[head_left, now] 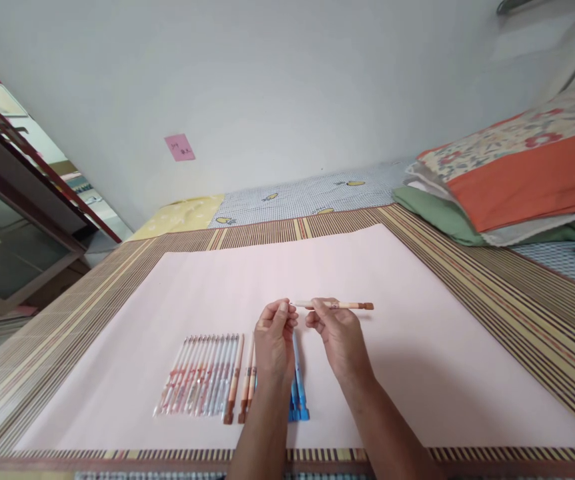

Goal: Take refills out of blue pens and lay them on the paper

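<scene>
My right hand (341,333) pinches a tan pen (351,305) with a brown end and a pale tip section. It lies nearly level above the pink sheet (367,267), its tip pointing left. Close by that tip, my left hand (273,333) is closed, thumb against fingers; whatever it may hold is too small to make out. Below on the sheet, several clear and pinkish pens (200,377) lie side by side in a row. Tan pens with brown ends (234,380) continue the row, then blue pens (300,387), partly hidden behind my left forearm.
The sheet lies on a striped mat (447,267). Folded bedding (532,180) is piled at the right. A pink note (180,147) sticks to the white wall behind. At the left stands a glass-paned door or cabinet (2,247).
</scene>
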A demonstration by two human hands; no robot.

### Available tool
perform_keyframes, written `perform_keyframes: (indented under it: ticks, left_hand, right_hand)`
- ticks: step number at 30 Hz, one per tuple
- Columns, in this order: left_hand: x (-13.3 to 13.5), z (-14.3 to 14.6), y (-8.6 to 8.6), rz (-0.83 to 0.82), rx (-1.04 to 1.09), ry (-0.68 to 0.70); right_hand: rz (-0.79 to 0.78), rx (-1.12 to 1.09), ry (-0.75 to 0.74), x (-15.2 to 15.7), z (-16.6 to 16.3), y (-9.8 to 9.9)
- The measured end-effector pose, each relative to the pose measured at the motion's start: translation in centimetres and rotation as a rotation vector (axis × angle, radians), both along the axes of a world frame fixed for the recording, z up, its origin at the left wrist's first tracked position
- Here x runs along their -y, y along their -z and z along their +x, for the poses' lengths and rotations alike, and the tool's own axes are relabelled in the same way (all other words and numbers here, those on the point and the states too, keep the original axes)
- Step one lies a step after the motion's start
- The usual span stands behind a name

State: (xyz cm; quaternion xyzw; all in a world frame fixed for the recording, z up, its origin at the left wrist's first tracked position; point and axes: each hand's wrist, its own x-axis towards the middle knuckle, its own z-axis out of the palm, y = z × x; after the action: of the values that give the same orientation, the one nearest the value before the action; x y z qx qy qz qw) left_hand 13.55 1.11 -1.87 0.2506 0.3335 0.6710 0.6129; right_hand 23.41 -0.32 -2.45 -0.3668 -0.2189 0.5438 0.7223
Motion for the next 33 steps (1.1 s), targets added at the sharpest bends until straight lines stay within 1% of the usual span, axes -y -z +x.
perform_keyframes:
  ticks: [6, 13, 17, 21, 27, 33]
  left_hand:
    - [0.1, -0.1, -0.3, -0.02, 0.099, 0.018]
    - [0.1, -0.1, -0.3, -0.049, 0.08, 0.023]
    - [0.1, 0.0, -0.2, -0.038, 0.068, 0.041]
    - [0.1, -0.1, -0.1, 0.002, 0.004, 0.045]
    - [0.2, -0.5, -0.5, 0.083, -0.135, 0.019]
    - [0.1, -1.1, 0.0, 0.18, -0.296, 0.019]
  right_hand:
    - [0.007, 0.05, 0.019, 0.0, -0.4, 0.1]
    - [0.021, 0.103, 0.026, 0.0, -0.5, 0.3]
    - [0.024, 0.129, 0.026, 0.1, -0.6, 0.3]
    - [0.025, 0.133, 0.027, 0.2, -0.6, 0.1]
    - [0.025, 0.075, -0.021, 0.4, -0.5, -0.6]
    - [-0.013, -0.041, -0.048, 0.4, -0.4, -0.6]
